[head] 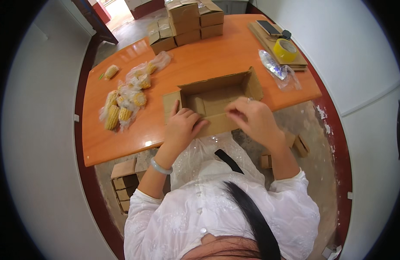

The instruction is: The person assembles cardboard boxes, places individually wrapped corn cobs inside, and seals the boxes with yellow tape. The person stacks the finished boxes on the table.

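An open cardboard box [219,97] lies at the table's near edge, right in front of me, its inside showing bare cardboard. My left hand [186,122] rests on its near left corner, the index finger stretched over the left flap. My right hand [252,117] is at the near right side, fingers curled above the near flap; whether it pinches anything cannot be made out. Left of the box lie several plastic-wrapped corn cobs [112,117] in a loose heap, with a single wrapped piece of corn [111,72] apart from them.
Closed cardboard boxes [183,19] stand stacked at the back of the orange table [128,143]. At the right, flattened cardboard [297,66] bears a yellow tape roll [285,50] and a smartphone [268,28]. A printed plastic packet [273,65] lies beside it. More cardboard boxes [123,185] sit on the floor.
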A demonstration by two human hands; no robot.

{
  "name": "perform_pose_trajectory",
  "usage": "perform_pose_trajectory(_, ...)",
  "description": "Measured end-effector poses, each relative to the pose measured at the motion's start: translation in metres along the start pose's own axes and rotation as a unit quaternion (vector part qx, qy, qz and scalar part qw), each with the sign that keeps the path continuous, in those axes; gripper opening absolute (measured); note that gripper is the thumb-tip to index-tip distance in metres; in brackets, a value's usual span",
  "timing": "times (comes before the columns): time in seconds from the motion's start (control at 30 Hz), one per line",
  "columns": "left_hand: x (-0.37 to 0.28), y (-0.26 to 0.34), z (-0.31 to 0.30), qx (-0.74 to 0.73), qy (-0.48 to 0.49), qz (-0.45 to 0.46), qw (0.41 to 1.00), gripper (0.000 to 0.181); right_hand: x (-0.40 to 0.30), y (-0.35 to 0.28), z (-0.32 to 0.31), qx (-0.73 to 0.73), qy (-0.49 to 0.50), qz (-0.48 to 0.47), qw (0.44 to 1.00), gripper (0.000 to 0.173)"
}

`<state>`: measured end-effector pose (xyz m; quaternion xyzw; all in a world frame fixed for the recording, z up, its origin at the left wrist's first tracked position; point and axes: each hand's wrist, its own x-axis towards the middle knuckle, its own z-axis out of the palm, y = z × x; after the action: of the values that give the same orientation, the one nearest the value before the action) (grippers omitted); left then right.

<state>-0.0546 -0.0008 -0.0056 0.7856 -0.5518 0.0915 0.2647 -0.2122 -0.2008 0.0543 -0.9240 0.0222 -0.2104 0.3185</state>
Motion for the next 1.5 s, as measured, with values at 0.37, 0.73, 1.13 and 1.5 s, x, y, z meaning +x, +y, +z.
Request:
perform_pose_trajectory(0.37,-0.008,-0.018,0.007,-0.008,0.037,0.036,0.999,0.018,0.044,0.048,-0.010,-0.258,-0.171,0.017,0.951,0.129)
perform_pose_trajectory(0.73,-0.019,-0.042,-0.012,-0.009,0.034,0.014,0.999,0.029,0.084,0.098,0.029,-0.128,-0.171,-0.071,0.974,0.127)
perform_pose_trajectory(1.13,-0.118,-0.209,-0.098,0.211,0.281,-0.265,0.898,0.030,0.063,0.028,0.002,-0.083,-0.129,-0.098,0.983,0.088)
perform_pose_trajectory(1.5,-0.137,-0.221,-0.082,0.068,0.241,-0.357,0.900,0.044,0.044,0.016,0.033,-0.040,-0.182,-0.096,0.978,0.058)
